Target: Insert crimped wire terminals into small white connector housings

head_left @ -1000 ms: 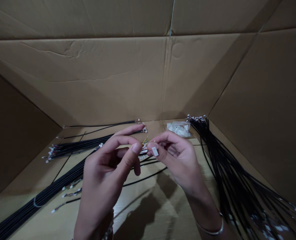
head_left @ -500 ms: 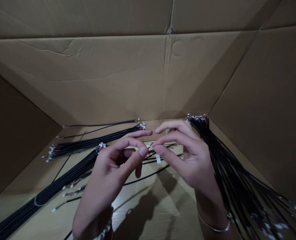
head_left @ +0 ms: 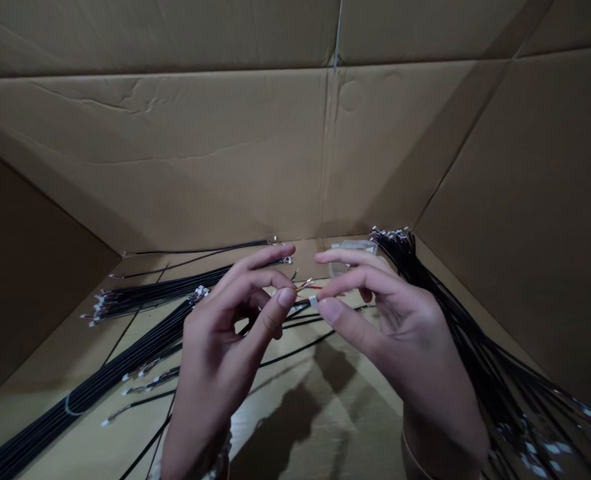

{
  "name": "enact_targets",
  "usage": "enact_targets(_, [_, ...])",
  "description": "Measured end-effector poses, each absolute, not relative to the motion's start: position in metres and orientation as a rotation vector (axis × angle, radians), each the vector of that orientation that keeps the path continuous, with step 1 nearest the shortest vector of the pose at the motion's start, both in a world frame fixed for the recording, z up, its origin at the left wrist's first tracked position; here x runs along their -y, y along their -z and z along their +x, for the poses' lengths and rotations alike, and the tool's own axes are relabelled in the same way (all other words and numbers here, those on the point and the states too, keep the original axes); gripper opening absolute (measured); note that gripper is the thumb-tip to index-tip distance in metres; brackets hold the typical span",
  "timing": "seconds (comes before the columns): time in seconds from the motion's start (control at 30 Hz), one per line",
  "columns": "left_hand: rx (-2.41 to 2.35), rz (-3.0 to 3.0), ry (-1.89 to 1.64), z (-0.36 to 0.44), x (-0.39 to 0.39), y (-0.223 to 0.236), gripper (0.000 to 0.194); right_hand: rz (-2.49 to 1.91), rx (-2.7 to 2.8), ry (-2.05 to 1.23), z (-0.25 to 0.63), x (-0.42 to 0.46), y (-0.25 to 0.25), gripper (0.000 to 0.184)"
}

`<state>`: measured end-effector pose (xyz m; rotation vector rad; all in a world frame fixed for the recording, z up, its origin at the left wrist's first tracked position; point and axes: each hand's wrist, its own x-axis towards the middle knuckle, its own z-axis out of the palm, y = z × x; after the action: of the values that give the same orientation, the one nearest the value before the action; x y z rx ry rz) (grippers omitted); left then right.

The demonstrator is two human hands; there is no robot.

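Note:
My left hand [head_left: 230, 327] pinches a black cable near its end between thumb and fingers. Thin red, yellow and green wire ends [head_left: 302, 285] stick out from that pinch toward my right hand. My right hand [head_left: 395, 333] holds a small white connector [head_left: 314, 302] between thumb and forefinger, right beside the wire ends. I cannot tell whether the wires touch the connector, as they are too thin at this size.
Several bundles of black cables with white connectors lie on the cardboard floor [head_left: 295, 407], at left [head_left: 115, 367], back [head_left: 165, 287] and right [head_left: 480, 353]. A plastic bag [head_left: 352, 247] sits behind my right hand. Cardboard walls [head_left: 150, 167] rise around.
My right hand has moved right and the connector has risen. The coloured wire ends now show between my hands. The plastic bag has partly reappeared behind my right hand.

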<state>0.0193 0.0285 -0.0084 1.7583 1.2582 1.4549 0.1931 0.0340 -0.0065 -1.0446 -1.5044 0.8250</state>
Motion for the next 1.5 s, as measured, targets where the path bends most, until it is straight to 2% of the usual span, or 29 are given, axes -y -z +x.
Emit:
enact_targets(0.17, [-1.256, 1.756, -1.434, 0.018, -0.029, 0.006, 0.027, -1.066, 1.607, -0.707, 0.194, -0.035, 0.007, 0.009])
enact_targets(0.47, [-1.267, 1.714, -1.412, 0.017, -0.027, 0.006, 0.024, -1.07, 1.607, -0.779, 0.195, -0.037, 0.008, 0.009])
enact_targets(0.7, [-1.309, 1.848, -1.343, 0.009, -0.025, 0.002, 0.018, -0.947, 1.479, -1.278, 0.196, -0.046, 0.006, 0.013])
enact_targets(0.83, [-1.351, 1.92, -1.276, 0.005, -0.024, 0.002, 0.016, -0.883, 1.449, -1.434, 0.197, -0.048, 0.006, 0.014])
enact_targets(1.5, [-1.365, 1.875, -1.236, 0.005, -0.022, 0.003, 0.017, -0.815, 1.479, -1.401, 0.195, -0.054, 0.01, 0.013])
